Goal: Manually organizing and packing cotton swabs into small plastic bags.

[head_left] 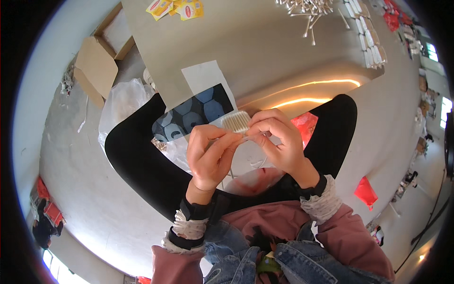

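Note:
Between my two hands is a small clear packet of cotton swabs [235, 121], its white tips lined up in a row. My left hand [210, 154] pinches the lower left edge of the packet with thumb and fingers. At its right edge, my right hand [280, 142] is closed in a pinch on the clear wrapping. Just beyond my left hand lies a dark sheet with a hexagon pattern [194, 113], partly over a white paper [203, 75] on the grey table. The inner fingertips are partly hidden.
Loose cotton swabs [309, 8] are heaped at the far side, beside a stack of filled packets [368, 35]. Yellow labels [182, 8] lie far left. An open cardboard box [97, 66] and a clear plastic bag [124, 102] are on the left; a red bag [365, 193] lies right.

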`<state>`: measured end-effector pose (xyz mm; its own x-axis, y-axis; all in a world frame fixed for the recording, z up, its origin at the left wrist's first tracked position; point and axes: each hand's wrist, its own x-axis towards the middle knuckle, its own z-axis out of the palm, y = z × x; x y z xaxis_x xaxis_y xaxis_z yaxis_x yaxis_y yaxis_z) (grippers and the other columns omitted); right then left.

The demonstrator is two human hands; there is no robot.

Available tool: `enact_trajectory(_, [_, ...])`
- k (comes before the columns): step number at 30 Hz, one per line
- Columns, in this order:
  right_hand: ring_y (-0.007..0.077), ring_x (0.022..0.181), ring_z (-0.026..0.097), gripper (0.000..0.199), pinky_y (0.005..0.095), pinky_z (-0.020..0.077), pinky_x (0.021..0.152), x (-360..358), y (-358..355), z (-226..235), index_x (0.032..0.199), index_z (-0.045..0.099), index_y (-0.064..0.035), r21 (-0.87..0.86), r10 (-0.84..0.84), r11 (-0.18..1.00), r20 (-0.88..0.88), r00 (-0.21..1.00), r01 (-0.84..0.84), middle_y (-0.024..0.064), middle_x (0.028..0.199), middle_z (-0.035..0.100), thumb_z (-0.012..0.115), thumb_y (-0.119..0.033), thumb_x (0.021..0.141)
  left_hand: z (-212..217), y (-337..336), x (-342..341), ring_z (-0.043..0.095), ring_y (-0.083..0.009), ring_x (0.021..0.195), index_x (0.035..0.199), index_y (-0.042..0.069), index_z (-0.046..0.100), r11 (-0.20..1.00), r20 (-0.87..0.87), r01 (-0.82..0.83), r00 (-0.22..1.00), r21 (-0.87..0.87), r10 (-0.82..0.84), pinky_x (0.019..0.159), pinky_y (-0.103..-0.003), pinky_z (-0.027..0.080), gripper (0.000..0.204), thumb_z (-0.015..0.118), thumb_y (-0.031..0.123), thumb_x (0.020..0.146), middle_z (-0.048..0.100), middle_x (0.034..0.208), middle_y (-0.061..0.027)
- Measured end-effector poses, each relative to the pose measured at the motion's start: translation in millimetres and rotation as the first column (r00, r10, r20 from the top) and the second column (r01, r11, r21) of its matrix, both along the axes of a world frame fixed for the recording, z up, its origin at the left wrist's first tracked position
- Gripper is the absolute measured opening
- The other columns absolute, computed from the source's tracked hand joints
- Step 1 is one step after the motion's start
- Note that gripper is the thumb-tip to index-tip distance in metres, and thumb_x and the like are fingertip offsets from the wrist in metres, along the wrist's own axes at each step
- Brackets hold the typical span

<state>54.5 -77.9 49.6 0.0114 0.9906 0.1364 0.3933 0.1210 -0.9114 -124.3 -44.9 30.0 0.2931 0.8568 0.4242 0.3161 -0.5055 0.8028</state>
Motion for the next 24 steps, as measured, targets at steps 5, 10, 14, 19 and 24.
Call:
enact_trajectory(5, [0.0268,0.076,0.065,0.012,0.0322,0.0518,0.064,-8.2,1.5,10.8,0.089,0.063,-0.0014,0.115,0.002,0.993,0.091,0.996,-0.012,0.0104,0.096,0.065,0.072,0.004,0.082,8.4,4.1,-1.0,0.058,-0.0258,0.076,0.086,0.002,0.071,1.0,-0.047,-0.008,0.999,0.03,0.009,0.063,-0.034,0.046,0.023,0.08,-0.006,0.066,0.061,0.085,-0.008])
enact_trajectory(10, [0.0303,0.075,0.066,0.013,0.0342,0.0517,0.061,-10.4,12.4,7.5,0.091,0.06,-0.0033,-0.008,-0.109,0.994,0.134,0.985,0.111,0.0093,0.096,0.064,0.067,0.005,0.083,14.4,14.4,17.0,0.057,-0.0298,0.079,0.086,0.001,0.064,0.999,-0.13,-0.049,0.99,-0.008,0.047,0.066,-0.037,0.047,0.017,0.074,-0.005,0.073,0.059,0.089,-0.01])
enact_trajectory(14, [0.0316,0.076,0.066,0.012,0.0352,0.0522,0.062,-11.5,5.3,14.0,0.091,0.06,-0.0033,0.009,-0.119,0.993,0.199,0.973,0.119,0.0089,0.096,0.063,0.067,0.004,0.084,21.9,6.4,19.2,0.057,-0.0296,0.079,0.085,0.002,0.064,0.999,-0.182,-0.052,0.982,-0.003,0.051,0.066,-0.037,0.047,0.016,0.074,-0.005,0.074,0.059,0.09,-0.01])
enact_trajectory(19, [0.0318,0.078,0.065,0.013,0.0351,0.0517,0.063,-9.0,-1.7,27.2,0.091,0.06,-0.0045,-0.03,-0.075,0.996,0.178,0.981,0.082,0.009,0.096,0.063,0.068,0.003,0.083,28.3,-3.9,14.1,0.057,-0.0295,0.08,0.086,0.003,0.065,0.997,-0.181,-0.08,0.98,0.012,0.081,0.068,-0.038,0.047,0.018,0.076,-0.002,0.073,0.06,0.088,-0.0094])
enact_trajectory(24, [0.0306,0.077,0.065,0.013,0.0344,0.0513,0.064,-5.8,-1.6,21.9,0.09,0.06,-0.0046,-0.028,-0.087,0.995,0.151,0.985,0.092,0.0092,0.095,0.064,0.068,0.002,0.084,21.7,-0.8,12.1,0.058,-0.0287,0.079,0.087,0.003,0.065,0.997,-0.163,-0.07,0.984,-0.021,0.065,0.069,-0.038,0.046,0.019,0.077,0.0,0.073,0.061,0.088,-0.0091])
